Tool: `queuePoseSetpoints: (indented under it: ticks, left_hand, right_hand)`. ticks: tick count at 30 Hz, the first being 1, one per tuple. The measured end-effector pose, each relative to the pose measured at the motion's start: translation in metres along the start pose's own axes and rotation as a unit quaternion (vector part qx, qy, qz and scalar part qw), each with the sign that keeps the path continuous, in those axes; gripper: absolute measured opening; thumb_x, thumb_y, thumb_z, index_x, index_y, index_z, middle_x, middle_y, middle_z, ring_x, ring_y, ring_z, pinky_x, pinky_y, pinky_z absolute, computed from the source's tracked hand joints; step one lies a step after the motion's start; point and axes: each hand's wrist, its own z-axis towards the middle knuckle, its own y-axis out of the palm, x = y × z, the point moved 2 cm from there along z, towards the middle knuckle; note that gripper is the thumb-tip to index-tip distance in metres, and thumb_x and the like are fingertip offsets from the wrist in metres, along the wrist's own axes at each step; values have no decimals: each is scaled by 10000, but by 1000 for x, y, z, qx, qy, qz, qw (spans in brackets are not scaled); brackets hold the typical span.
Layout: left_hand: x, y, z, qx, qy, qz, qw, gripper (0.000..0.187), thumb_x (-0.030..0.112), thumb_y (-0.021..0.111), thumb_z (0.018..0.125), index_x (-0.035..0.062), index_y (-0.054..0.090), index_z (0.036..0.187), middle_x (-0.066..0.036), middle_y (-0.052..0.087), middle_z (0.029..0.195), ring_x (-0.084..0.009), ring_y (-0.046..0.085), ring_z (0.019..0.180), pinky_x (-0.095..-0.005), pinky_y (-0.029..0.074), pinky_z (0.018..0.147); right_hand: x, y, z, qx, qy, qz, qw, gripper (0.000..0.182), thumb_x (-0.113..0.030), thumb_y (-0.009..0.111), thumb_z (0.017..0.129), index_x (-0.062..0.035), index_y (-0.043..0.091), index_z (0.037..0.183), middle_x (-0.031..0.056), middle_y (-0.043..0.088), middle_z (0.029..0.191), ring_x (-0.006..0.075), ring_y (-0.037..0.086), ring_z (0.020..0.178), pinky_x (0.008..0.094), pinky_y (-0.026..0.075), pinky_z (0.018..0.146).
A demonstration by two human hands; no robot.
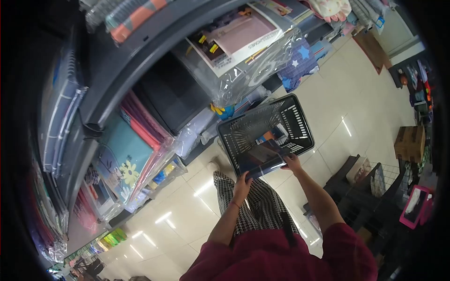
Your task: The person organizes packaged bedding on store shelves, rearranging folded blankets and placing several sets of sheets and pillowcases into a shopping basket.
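Observation:
A black plastic shopping basket (296, 122) with slotted walls is in front of my legs. A dark, flat package in shiny clear plastic (265, 159) lies tilted across the near side of its mouth. My left hand (242, 186) grips the package at its near left corner, fingers closed on the edge. At the near right corner, my right hand (292, 163) holds the same package. Deeper in the basket, a small item with orange, blue and white parts (268, 136) shows past the package. What supports the basket is hidden.
Dark shelves (164, 93) on the left carry folded textiles in plastic, among them a teal flowered pack (126, 161) and a clear bag with a printed card (234, 40). Black racks (347, 187) and a cardboard box (409, 143) stand right. The tiled floor (344, 93) is glossy.

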Motion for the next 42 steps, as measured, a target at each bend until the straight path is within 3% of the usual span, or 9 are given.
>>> queuePoseSetpoints:
  ticks: [9, 14, 20, 26, 31, 35, 38, 40, 42]
  left_hand:
    - [-24, 2, 26, -94, -12, 55, 994, 369, 191, 496, 905, 72, 497, 1255, -231, 589, 1133, -383, 571, 1033, -441, 467, 865]
    - [1, -47, -26, -52, 108, 22, 993, 312, 181, 500, 901, 44, 520, 1182, -230, 594, 1086, -364, 570, 1031, -423, 468, 858]
    - [82, -217, -113, 149, 171, 19, 974, 260, 115, 526, 880, 90, 563, 1136, -124, 632, 1017, -348, 627, 830, -419, 493, 698]
    - [154, -419, -206, 502, 237, -30, 831, 179, -45, 498, 871, 20, 595, 1007, -107, 652, 935, -198, 628, 839, -312, 483, 766]
    - [184, -499, -228, 582, 265, -12, 769, 201, -49, 506, 859, -2, 567, 1045, -159, 622, 1070, -258, 607, 973, -315, 462, 846]
    - [205, -538, -200, 612, 278, 67, 738, 409, 47, 588, 843, -29, 479, 1229, -201, 527, 1256, -349, 518, 1139, -382, 389, 970]
    - [213, -555, -181, 597, 219, 36, 771, 581, 118, 639, 825, -46, 396, 1327, -226, 459, 1343, -386, 458, 1209, -414, 338, 1023]
    - [204, -564, -168, 558, 178, 41, 809, 649, 146, 656, 818, -51, 359, 1360, -235, 432, 1370, -387, 444, 1226, -419, 325, 1035]
    - [202, -564, -159, 563, 218, 22, 797, 586, 138, 656, 818, -25, 421, 1329, -244, 411, 1385, -394, 434, 1240, -419, 324, 1033]
  right_hand:
    - [40, -7, 34, 102, 133, -200, 965, 644, -371, 558, 884, -231, 244, 1429, 121, 609, 701, 233, 619, 474, 337, 518, 386]
    - [48, -9, -20, 100, -39, -226, 968, 710, -116, 550, 862, -189, 158, 1449, 152, 610, 659, 229, 583, 424, 340, 473, 366]
    - [51, 33, -97, -210, -9, -3, 978, 341, -132, 542, 901, -86, 455, 1227, 163, 649, 763, 241, 637, 542, 327, 504, 447]
    - [-139, 161, -187, -346, -367, -138, 853, 281, -103, 577, 905, -13, 561, 1171, 61, 630, 916, 119, 596, 844, 263, 498, 701]
    - [-359, 267, -343, -174, -646, -150, 728, 178, 2, 549, 872, -10, 603, 1041, 89, 632, 885, 190, 614, 816, 297, 472, 766]
    - [-430, 330, -380, -42, -811, -95, 576, 278, -11, 583, 832, -1, 572, 1110, 150, 594, 1051, 304, 571, 1015, 347, 440, 888]
    - [-456, 373, -370, 77, -787, -114, 602, 414, -138, 609, 850, -10, 509, 1231, 195, 551, 1203, 341, 523, 1139, 379, 412, 958]
    - [-462, 388, -355, -26, -683, -143, 716, 543, -260, 611, 860, -13, 439, 1312, 227, 505, 1287, 366, 487, 1199, 388, 394, 991]
    - [-461, 394, -355, -5, -685, -146, 714, 526, -313, 602, 867, -23, 476, 1288, 198, 521, 1287, 353, 508, 1182, 361, 412, 971]
